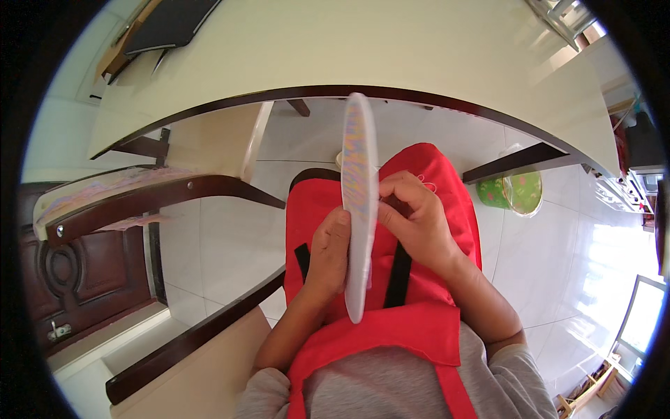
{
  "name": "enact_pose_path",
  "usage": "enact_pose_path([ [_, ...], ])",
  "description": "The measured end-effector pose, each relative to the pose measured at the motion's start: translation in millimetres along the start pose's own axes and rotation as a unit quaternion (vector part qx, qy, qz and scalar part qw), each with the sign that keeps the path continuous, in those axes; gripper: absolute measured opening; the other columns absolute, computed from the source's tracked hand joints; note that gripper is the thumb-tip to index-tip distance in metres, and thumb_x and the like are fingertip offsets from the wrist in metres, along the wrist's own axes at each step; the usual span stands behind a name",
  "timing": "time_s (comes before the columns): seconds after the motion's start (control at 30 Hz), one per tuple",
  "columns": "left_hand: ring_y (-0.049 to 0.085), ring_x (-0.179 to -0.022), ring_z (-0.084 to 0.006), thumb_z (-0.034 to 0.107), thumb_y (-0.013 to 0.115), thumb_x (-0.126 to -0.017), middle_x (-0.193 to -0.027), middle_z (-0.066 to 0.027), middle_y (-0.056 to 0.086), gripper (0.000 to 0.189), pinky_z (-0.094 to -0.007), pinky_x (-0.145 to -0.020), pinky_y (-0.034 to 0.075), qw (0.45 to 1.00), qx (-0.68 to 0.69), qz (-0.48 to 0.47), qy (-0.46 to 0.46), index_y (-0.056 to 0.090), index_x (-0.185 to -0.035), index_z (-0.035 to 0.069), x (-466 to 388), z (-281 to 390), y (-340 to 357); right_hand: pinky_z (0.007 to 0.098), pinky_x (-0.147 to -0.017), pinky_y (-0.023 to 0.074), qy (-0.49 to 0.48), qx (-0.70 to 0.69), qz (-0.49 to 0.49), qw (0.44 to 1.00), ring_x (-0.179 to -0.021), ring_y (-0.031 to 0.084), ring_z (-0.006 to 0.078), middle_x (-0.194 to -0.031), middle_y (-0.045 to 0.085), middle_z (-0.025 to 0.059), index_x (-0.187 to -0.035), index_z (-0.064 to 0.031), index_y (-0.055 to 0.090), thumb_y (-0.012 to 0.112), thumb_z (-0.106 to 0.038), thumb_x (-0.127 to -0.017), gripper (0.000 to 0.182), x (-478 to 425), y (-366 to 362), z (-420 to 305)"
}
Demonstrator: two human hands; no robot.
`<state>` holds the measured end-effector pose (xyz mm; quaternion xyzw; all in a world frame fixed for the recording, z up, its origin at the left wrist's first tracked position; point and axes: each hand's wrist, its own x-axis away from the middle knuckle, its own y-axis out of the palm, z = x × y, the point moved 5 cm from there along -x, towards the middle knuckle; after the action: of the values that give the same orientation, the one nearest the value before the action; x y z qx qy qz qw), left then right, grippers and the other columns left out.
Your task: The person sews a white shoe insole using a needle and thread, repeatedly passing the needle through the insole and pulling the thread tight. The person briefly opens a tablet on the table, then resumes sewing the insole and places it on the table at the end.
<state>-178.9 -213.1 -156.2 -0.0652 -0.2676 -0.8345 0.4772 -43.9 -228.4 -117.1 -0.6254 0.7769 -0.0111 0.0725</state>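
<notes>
A flat piece with a white rim and a multicoloured printed or stitched face stands nearly edge-on before me, above the lap of my red apron. What it is exactly I cannot tell; it may be a hoop or frame. My left hand grips its lower left side, thumb against the face. On the far side, my right hand has thumb and index finger pinched together close to the piece's right side; whatever lies between the fingertips is too small to make out. A thin pale thread loop shows just beyond my right knuckles.
The dark edge of a cream table runs across in front of me. A black folder or device lies at its far left. Wooden chairs stand at my left. A green patterned bin sits on the tiled floor under the table's right side.
</notes>
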Motion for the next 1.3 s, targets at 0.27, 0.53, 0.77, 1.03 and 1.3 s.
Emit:
enact_pose_path([
  [0.27,0.051,-0.088,-0.0072,0.017,0.048,-0.091,-0.100,-0.0044,0.055,0.030,-0.0219,-0.076,0.041,0.992,-0.045,-0.075,0.088,0.044,-0.115,0.000,10,15,25,0.0280,-0.081,0.0453,0.174,-0.178,-0.054,0.967,-0.094,0.055,0.0145,-0.105,0.059,0.0057,-0.112,-0.0040,0.055,0.058,-0.003,-0.081,0.031,19,-7,52],
  [0.53,0.051,-0.081,-0.0064,0.015,0.049,-0.090,-0.094,-0.0038,0.056,0.025,-0.0212,-0.070,0.042,0.992,-0.080,-0.063,0.069,0.048,-0.109,-0.001,8,15,24,0.0287,-0.081,0.0456,0.221,-0.318,-0.021,0.922,-0.093,0.055,0.0151,-0.104,0.059,0.0068,-0.112,-0.0016,0.054,0.062,-0.007,-0.079,0.034,21,0,60],
  [0.77,0.051,-0.073,-0.0059,0.016,0.052,-0.089,-0.084,-0.0031,0.057,0.020,-0.0210,-0.064,0.042,0.987,-0.133,-0.008,0.086,0.052,-0.101,-0.001,4,11,19,0.0280,-0.080,0.0457,0.182,-0.311,-0.026,0.932,-0.091,0.056,0.0135,-0.103,0.059,0.0044,-0.111,-0.0024,0.054,0.057,-0.004,-0.081,0.029,21,0,58],
  [1.03,0.051,-0.066,-0.0068,0.013,0.053,-0.087,-0.076,-0.0034,0.057,0.016,-0.0228,-0.059,0.042,0.967,-0.203,0.065,0.141,0.053,-0.096,-0.001,-5,13,2,0.0301,-0.066,0.0412,-0.049,0.170,0.271,0.946,-0.076,0.054,0.0182,-0.084,0.055,0.0077,-0.097,-0.0073,0.058,0.059,-0.001,-0.075,0.023,16,-44,21],
  [1.3,0.051,-0.062,-0.0098,0.008,0.055,-0.083,-0.072,-0.0085,0.056,0.014,-0.0256,-0.056,0.042,0.947,-0.274,0.037,0.163,0.050,-0.094,0.000,-5,13,7,0.0321,-0.069,0.0384,-0.234,0.291,0.063,0.926,-0.076,0.054,0.0180,-0.082,0.056,0.0013,-0.080,-0.0117,0.064,0.068,-0.007,-0.065,0.016,5,-2,-17],
])
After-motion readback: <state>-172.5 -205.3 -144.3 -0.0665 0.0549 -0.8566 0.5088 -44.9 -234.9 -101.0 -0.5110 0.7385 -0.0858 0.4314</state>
